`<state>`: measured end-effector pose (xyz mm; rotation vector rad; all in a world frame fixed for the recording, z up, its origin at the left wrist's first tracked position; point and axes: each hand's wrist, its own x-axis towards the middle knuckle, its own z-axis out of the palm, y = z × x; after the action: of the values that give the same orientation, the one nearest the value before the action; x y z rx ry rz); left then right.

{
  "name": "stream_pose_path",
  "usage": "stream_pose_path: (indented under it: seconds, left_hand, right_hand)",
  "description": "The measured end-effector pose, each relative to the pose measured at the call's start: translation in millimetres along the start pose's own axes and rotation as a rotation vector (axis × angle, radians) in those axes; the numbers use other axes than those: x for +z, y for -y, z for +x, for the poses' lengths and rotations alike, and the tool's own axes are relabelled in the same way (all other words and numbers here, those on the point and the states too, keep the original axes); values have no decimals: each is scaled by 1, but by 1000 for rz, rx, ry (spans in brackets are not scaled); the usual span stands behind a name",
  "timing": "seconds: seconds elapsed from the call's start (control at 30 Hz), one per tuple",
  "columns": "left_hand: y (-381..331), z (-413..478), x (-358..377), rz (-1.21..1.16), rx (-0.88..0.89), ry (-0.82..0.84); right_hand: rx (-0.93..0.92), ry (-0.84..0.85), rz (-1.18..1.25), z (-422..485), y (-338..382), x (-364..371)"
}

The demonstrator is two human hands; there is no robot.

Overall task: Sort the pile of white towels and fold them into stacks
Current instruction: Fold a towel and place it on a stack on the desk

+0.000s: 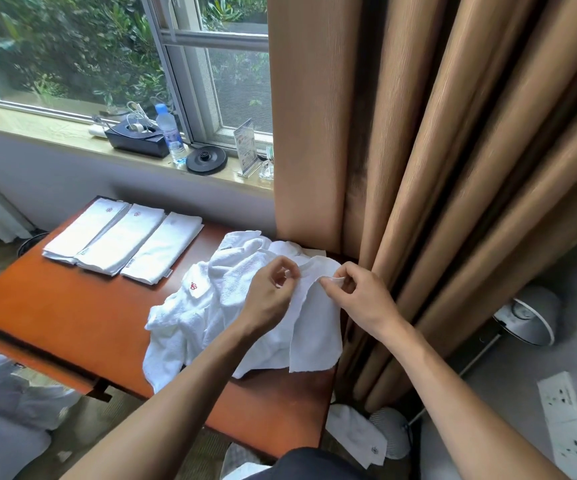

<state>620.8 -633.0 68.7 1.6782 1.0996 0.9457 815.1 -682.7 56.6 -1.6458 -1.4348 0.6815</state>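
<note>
Head view | your left hand [273,292] and right hand [359,297] pinched one towel [314,336] | folded stacks [120,241] lay at 10 o'clock

Three folded white towels [120,239], side by side, flat at the table's [72,306] far left corner. Crumpled towel pile [190,323] by right edge. One small towel [314,337] hangs over it, pinched by top edge.
</note>
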Motion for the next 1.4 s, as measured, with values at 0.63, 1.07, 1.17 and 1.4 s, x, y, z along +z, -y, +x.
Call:
stream_pose_path:
  seconds: [0.63,1.07,1.17,1.4]
  left_hand:
    - [-5,-3,3,213,169,25]
    - [-23,11,-27,619,339,-96]
    - [-27,18,-32,764,337,-83]
    - [-26,25,-33,566,278,-65]
  right_hand:
    - [-54,-23,-18,1,5,-13]
    - [-93,21,-231,9,-10,-43]
    - [-32,-20,-125,11,-2,-44]
    - [-21,-17,2,12,14,-44]
